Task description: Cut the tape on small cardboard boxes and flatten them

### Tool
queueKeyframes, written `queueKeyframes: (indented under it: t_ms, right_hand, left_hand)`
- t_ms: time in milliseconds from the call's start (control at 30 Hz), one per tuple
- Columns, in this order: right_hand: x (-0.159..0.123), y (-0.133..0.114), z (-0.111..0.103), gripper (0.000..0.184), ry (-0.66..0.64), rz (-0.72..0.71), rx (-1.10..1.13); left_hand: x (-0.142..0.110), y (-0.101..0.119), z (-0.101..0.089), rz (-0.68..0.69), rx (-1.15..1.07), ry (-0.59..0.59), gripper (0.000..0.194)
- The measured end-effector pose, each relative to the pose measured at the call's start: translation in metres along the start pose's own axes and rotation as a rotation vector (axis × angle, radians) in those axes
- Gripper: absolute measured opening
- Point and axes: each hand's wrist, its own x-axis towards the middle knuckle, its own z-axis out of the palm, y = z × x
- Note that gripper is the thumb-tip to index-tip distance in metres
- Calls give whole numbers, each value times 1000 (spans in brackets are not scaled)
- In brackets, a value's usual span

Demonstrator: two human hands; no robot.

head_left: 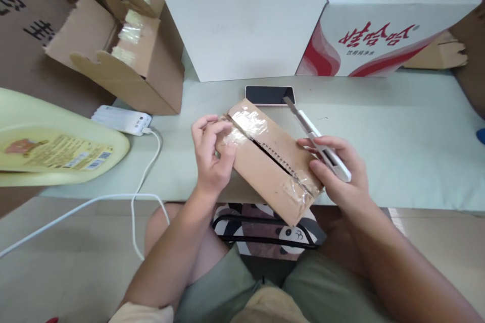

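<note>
- At the ten o'clock end of the small cardboard box (pixel 253 169), the left fingers (pixel 217 127) are bent about half closed, thumb on the upper face and the others around the taped corner, holding it.
- At three o'clock, the right fingers (pixel 335 142) are wrapped around the handle of the utility knife (pixel 307 125), its bare blade aimed at eleven o'clock. Their tips sit close to the box edge; I cannot tell whether they press on it.
- In the middle, the box tilts over the near edge of the surface (pixel 417 126), its dark slit running from ten to four o'clock. Whether its underside rests there is hidden.
- It looks light and fairly stiff along the folds, with panels likely to give near the slit; bare card should grip well, while the clear tape (pixel 248 118) at both ends may feel slick. What is inside, and how fragile, I cannot tell.
- The seven o'clock long edge seems the best hold, away from the blade.
- Just beyond, at twelve, lies the phone (pixel 267 95), partly covered in view by the blade tip.
- Farther out stand a plain white carton (pixel 246 30) near twelve, a red-and-white carton (pixel 364 63) at one, an opened cardboard box (pixel 162 78) at ten and a yellow bottle (pixel 109 139) at nine.
</note>
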Motion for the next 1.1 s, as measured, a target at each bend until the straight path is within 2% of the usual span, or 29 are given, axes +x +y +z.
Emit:
queueKeyframes:
  t_ms: [100, 167, 333, 467, 700, 867, 1100]
  right_hand:
    - [1, -23, -2, 22, 99, -136, -57]
    - [2, -41, 0, 26, 88, -194, -35]
    - [8, -71, 19, 30, -162, -178, -218]
    - [15, -69, 31, 23, -285, -271, -387]
    - [16, -60, 35, 26, -259, -403, -586]
    - [15, -59, 35, 29, -255, -412, -583]
    - [18, -58, 37, 22, -252, -440, -654]
  left_hand:
    - [-4, 3, 5, -21, -28, 5, 29]
    - [-5, 5, 7, -14, -46, 8, 31]
    - [-7, 6, 6, -4, -44, -21, 30]
    - [-8, 7, 4, 0, -1, -43, 30]
    - [-8, 10, 4, -14, -6, -43, 25]
    - [-9, 10, 4, -32, 9, -59, 26]
    - [-8, 10, 3, -23, -17, -55, 29]
